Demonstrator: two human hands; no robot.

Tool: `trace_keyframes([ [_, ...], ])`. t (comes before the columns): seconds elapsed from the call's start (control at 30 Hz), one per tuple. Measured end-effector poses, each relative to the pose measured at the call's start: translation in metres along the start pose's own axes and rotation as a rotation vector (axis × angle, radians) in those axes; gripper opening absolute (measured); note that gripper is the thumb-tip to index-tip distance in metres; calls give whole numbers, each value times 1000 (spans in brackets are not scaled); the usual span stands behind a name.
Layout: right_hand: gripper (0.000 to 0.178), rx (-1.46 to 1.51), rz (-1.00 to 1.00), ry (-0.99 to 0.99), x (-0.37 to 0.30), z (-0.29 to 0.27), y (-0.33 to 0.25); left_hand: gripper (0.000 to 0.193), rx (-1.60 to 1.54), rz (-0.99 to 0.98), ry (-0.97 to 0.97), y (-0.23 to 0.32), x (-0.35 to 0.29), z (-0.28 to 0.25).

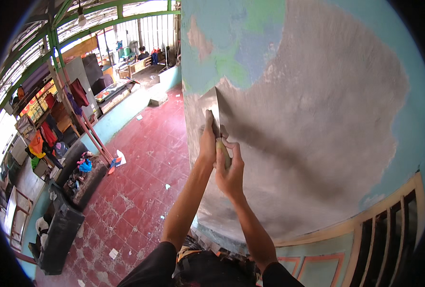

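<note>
A scraper with a broad metal blade (212,101) and a pale handle (223,154) is up against the wall near its left corner. My right hand (232,174) is wrapped around the handle. On the left side of the tool, my left hand (207,138) grips it where blade meets handle, one finger stretched up along the blade; its other fingers are partly hidden. The blade's tip reaches the border between the bare grey plaster (313,110) and the patchy blue-green paint (231,45) above it.
Red floor tiles (140,143) with scattered pale flakes lie to the left below. Beyond them stand a dark bench-like block (61,234), hanging clothes (42,138) and a low turquoise wall (119,126). A barred wooden frame (389,229) is at lower right. A person (142,53) sits far back.
</note>
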State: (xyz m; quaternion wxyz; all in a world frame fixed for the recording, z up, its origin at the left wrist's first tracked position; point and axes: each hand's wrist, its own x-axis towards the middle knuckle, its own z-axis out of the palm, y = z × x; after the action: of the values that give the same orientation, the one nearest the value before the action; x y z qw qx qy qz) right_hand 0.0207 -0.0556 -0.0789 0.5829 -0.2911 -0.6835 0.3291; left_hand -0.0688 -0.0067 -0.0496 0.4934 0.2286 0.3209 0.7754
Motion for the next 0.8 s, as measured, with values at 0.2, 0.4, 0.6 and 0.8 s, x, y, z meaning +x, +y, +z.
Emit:
trace_keyframes([
  [0.2, 22, -6, 27, 16, -14, -12, 1, 53, -3, -15, -56, -21, -9, -3],
  [0.4, 22, -78, -37, -3, 18, 3, -15, 46, -148, 14, 38, 7, 9, 13],
  [0.6, 24, 113, 93, 24, -12, -7, 9, 51, 91, 79, -22, -21, 1, -4],
  [0.8, 29, -26, -125, -31, 43, 23, -9, 53, 94, 175, 121, 33, 32, 3],
])
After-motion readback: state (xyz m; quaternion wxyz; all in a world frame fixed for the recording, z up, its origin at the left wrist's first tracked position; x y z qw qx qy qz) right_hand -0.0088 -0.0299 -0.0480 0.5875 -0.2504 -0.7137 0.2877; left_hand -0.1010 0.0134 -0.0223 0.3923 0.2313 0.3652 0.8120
